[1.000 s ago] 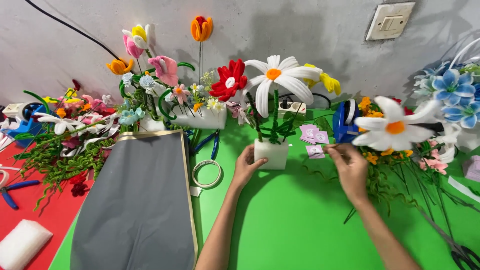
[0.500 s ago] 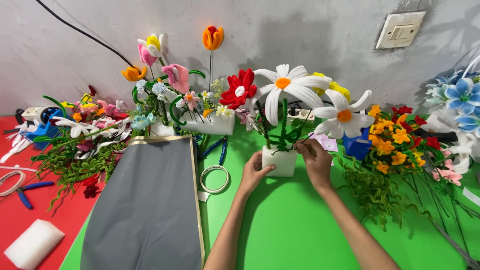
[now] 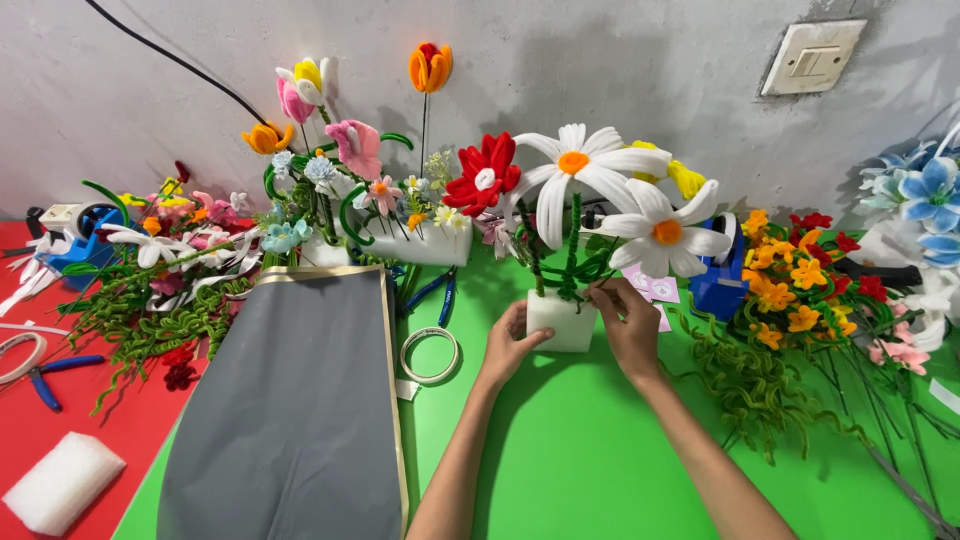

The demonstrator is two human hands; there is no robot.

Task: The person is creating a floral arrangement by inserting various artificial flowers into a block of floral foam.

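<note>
Right now the left hand (image 3: 512, 343) cups the left side of a white foam block (image 3: 562, 320), fingers curled against its face and thumb lying along the lower edge, so the hand is closed on the block and steadies it on the green table (image 3: 600, 460). Just beside it, the right hand (image 3: 628, 325) sits at the block's upper right corner, its fingertips (image 3: 598, 293) pinched together on a green stem (image 3: 600, 268) where the stem meets the foam; the rest of that hand is loosely curled. Between the two hands the block stands upright, and out of its top rise two white daisies (image 3: 575, 170) with orange centres on fuzzy green stems, the right one (image 3: 664, 232) leaning out above the right hand. A red flower (image 3: 483, 176) shows just behind and to the left of them; whether it stands in this block cannot be told. Left of the left hand a roll of tape (image 3: 430, 354) lies flat on the table, and beyond it a grey sheet (image 3: 285, 400) with a pale edge covers the seam between the green top and a red one. Further back a second white holder (image 3: 425, 245) carries small mixed flowers, with blue-handled pliers (image 3: 432, 292) in front of it. To the right of the right hand lie curly green stems (image 3: 745, 375) and a bunch of orange and red blooms (image 3: 795, 275).
</note>
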